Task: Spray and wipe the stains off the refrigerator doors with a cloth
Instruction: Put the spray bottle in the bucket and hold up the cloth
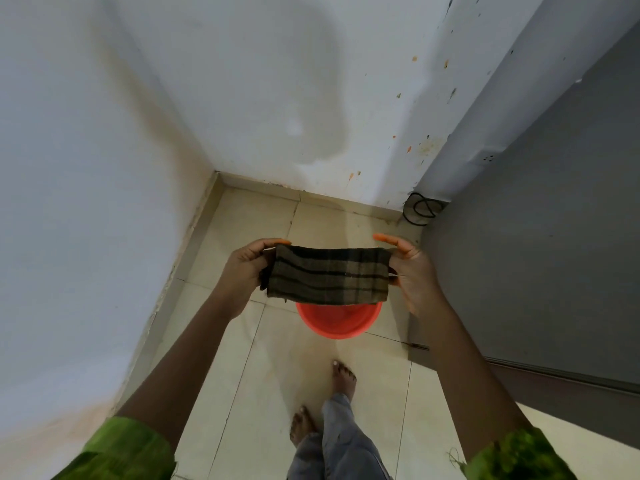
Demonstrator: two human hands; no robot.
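Note:
A dark brown checked cloth (329, 273), folded into a strip, is stretched flat between both hands at waist height. My left hand (244, 271) pinches its left end with fingers curled round the edge. My right hand (410, 271) pinches its right end. The grey refrigerator (540, 254) stands at the right, its side and door edge in view. No spray bottle shows.
A red plastic basin (337, 323) sits on the tiled floor right under the cloth. White walls meet in a corner ahead, the right one speckled with orange stains (410, 147). A black cable (420, 209) coils at the fridge's foot. My bare feet (343, 375) stand behind the basin.

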